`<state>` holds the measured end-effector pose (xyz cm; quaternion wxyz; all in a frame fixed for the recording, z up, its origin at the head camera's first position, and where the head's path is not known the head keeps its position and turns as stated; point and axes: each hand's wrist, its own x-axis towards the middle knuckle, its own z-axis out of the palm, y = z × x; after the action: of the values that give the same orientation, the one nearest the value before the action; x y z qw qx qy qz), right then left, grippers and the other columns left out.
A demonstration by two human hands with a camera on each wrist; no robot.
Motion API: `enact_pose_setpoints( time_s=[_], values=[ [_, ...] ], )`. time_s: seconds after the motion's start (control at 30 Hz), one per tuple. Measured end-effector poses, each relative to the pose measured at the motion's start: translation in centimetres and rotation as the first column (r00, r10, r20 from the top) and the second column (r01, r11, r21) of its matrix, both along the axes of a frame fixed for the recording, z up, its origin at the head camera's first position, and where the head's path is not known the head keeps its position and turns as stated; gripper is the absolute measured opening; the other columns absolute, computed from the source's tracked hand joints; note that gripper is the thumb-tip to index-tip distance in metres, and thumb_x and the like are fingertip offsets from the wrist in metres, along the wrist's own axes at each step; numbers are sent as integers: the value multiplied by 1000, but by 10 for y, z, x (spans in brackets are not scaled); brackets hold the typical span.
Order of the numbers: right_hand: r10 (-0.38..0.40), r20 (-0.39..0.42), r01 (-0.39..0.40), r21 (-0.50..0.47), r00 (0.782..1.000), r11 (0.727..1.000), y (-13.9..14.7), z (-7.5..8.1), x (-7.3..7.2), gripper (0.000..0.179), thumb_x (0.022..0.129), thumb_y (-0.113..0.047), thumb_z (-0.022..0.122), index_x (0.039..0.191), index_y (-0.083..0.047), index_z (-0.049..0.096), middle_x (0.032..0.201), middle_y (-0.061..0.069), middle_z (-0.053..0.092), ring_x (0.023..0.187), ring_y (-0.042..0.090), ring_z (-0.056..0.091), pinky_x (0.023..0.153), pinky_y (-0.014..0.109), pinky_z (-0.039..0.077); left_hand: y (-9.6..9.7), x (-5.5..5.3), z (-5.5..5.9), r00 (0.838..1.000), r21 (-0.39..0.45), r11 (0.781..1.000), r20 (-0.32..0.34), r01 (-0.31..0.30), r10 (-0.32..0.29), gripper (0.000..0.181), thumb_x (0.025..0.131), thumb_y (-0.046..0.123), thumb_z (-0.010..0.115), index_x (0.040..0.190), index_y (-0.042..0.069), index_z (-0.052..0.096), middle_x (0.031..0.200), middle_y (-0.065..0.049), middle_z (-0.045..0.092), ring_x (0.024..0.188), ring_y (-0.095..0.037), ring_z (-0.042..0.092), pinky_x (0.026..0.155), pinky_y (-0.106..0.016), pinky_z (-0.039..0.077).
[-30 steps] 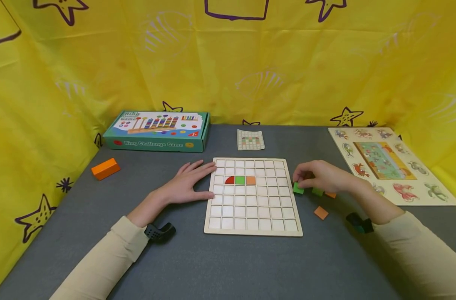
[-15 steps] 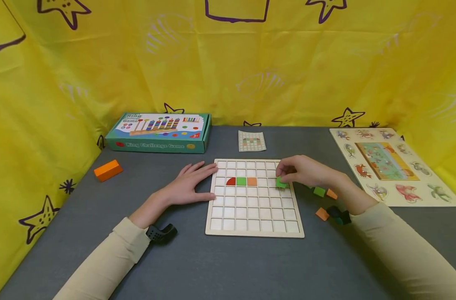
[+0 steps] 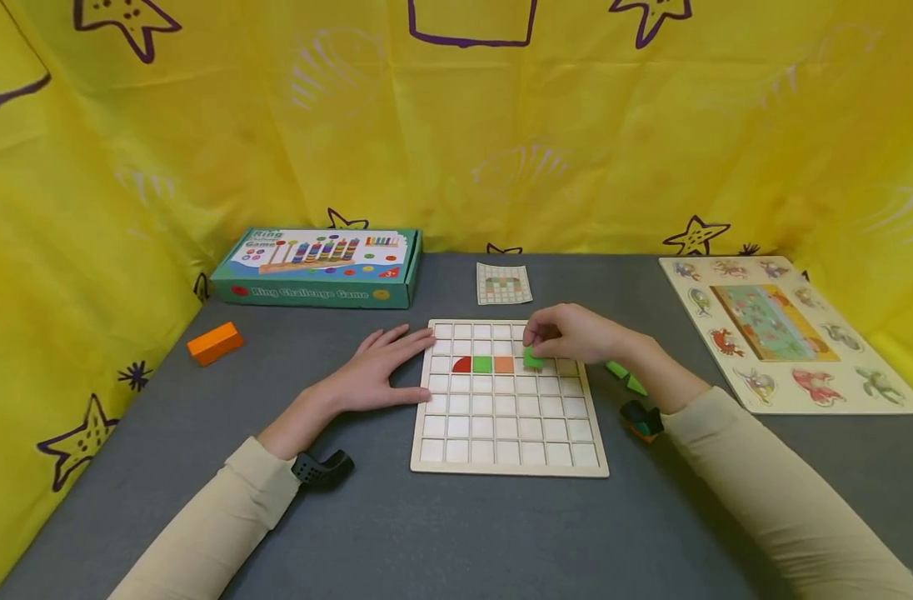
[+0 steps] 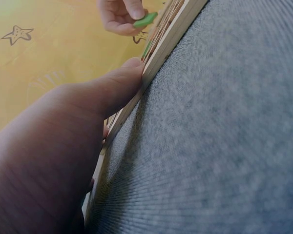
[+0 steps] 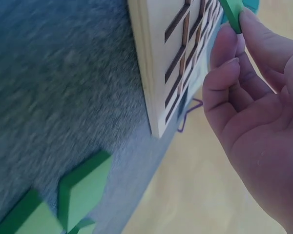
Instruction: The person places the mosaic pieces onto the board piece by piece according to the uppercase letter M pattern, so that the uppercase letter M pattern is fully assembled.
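A wooden grid board (image 3: 494,429) lies on the dark table. In one of its rows sit a red quarter-round tile (image 3: 462,365), a green square tile (image 3: 482,365) and an orange square tile (image 3: 504,365), side by side. My right hand (image 3: 576,335) pinches another green tile (image 3: 532,359) between thumb and fingers, just right of the orange one; the right wrist view shows this green tile (image 5: 232,13) tilted above the board. With fingers spread and straight, my left hand (image 3: 374,371) rests against the board's left edge, its thumb (image 4: 129,80) touching the rim.
Loose green tiles (image 5: 88,187) lie right of the board, partly behind my right wrist. A small pattern card (image 3: 503,284) is behind the board. A ring game box (image 3: 317,267) and an orange block (image 3: 214,342) stand at left, a sea-animal puzzle (image 3: 790,333) at right.
My right hand has lifted a green tile from the table right of the board and carried it left over the grid, beside the orange tile. My left hand has stayed put.
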<state>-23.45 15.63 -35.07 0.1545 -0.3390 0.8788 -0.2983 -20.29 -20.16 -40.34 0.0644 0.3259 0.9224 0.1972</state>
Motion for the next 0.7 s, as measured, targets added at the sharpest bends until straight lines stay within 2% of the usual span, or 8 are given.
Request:
enact_pose_setpoints(
  time_s=[0.3, 0.7],
  values=[
    [48, 30, -49, 27, 998, 998, -14, -3, 0, 4, 96, -5, 69, 99, -6, 69, 86, -3, 64, 80, 18, 56, 76, 35, 48, 2, 2, 0, 1000, 6, 1000, 16, 2, -2, 87, 91, 62, 64, 161, 20, 32, 165, 5, 24, 153, -28, 9, 118, -56, 1],
    [61, 6, -61, 56, 998, 997, -16, -5, 0, 7, 93, -2, 72, 98, -7, 69, 84, -2, 62, 80, 17, 55, 76, 33, 48, 0, 1, 0, 1000, 1, 1000, 0, -1, 1, 87, 91, 63, 64, 161, 21, 32, 165, 4, 25, 153, -28, 10, 118, -57, 2]
  ],
)
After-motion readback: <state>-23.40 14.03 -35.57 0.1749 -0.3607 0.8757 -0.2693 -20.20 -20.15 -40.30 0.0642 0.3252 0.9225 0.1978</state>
